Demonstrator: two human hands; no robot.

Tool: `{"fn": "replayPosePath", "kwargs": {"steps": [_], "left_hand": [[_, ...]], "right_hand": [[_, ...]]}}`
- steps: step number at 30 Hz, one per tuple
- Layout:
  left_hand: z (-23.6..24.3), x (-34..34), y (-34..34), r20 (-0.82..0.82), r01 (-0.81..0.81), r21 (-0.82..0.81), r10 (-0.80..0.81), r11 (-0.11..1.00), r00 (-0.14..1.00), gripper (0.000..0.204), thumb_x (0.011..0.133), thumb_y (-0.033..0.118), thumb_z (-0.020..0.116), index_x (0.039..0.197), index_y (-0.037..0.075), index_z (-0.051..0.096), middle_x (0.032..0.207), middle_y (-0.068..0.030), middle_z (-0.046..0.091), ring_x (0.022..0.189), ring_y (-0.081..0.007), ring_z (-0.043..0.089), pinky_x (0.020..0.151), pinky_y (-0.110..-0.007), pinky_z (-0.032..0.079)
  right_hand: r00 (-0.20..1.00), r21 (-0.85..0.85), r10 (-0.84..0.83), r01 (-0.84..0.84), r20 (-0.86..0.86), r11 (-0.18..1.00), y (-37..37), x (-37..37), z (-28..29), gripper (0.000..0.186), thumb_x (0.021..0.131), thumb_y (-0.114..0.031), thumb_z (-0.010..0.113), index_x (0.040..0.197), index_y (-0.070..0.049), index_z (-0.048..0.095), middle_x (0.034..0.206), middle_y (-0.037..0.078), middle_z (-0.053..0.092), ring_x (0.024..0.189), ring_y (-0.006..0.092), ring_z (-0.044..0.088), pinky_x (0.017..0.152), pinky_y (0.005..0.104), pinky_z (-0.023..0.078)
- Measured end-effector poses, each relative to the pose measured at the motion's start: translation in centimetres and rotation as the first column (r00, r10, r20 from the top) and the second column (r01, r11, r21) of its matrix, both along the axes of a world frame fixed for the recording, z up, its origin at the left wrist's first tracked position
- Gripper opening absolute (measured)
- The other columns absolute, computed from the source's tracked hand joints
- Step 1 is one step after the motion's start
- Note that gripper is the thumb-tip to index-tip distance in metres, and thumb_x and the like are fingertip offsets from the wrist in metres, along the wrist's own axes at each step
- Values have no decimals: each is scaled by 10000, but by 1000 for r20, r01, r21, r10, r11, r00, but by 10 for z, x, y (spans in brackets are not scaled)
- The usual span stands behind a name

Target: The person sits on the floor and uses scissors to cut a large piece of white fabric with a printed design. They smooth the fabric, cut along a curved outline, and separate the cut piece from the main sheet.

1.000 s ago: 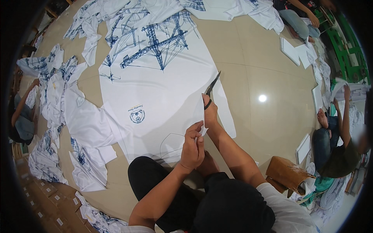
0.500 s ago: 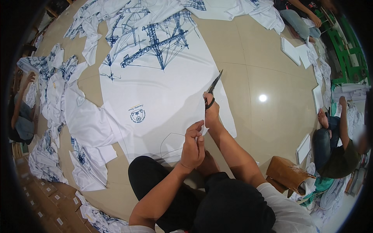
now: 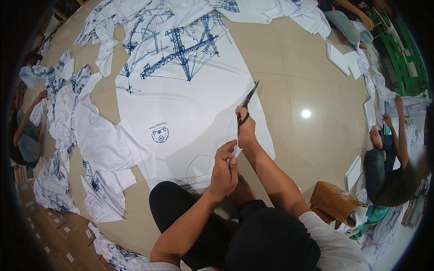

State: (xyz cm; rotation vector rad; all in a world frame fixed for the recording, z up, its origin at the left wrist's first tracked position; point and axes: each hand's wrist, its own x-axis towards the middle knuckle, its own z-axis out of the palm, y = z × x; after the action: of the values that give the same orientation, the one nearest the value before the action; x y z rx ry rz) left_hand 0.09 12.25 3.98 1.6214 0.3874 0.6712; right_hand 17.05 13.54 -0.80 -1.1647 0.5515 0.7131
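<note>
A large white fabric piece [image 3: 185, 106] with blue crane-like line drawings and a small round emblem lies spread on the floor in front of me. My right hand [image 3: 246, 130] is wrapped round the black handles of a pair of scissors [image 3: 250, 96], held over the fabric's right part. Its blades point away from me and look almost together. Closer to my body, my left hand [image 3: 224, 170] pinches the fabric's raised edge between thumb and fingers. A curved outline [image 3: 199, 158] is drawn on the cloth left of that hand.
Heaps of printed white fabric [image 3: 61, 108] lie on the left and along the far side. A brown box-like object [image 3: 337, 203] stands at my right, near white slabs [image 3: 352, 172]. Co-workers sit at the left [image 3: 29, 140], far right [image 3: 343, 25] and right [image 3: 393, 180].
My hands, the scissors and the cloth have barely moved. The left co-worker's arm has shifted toward the fabric heap; the right co-worker's hands have risen and moved.
</note>
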Motion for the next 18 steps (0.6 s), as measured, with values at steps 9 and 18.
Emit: {"fn": "replayPosePath", "kwargs": {"steps": [9,18], "left_hand": [[2,-1,-1,-20,3,-7,-4,1000,1000,163,1106,87,406,1189,-52,395,1452,-334,462,1367,-440,539,1175,-491,450],[0,-2,-1,-26,2,-12,-2,1000,1000,162,1104,88,419,1184,-52,399,1448,-336,468,1364,-443,544,1167,-489,458]], "right_hand": [[999,13,-12,11,35,1000,-2,-3,-3,222,855,-171,731,744,-124,545,700,-46,474,616,98,439,569,300,363],[1000,52,-29,29,-4,998,-4,-4,-14,221,884,-184,753,797,-103,567,718,-35,527,610,96,475,561,286,390]]}}
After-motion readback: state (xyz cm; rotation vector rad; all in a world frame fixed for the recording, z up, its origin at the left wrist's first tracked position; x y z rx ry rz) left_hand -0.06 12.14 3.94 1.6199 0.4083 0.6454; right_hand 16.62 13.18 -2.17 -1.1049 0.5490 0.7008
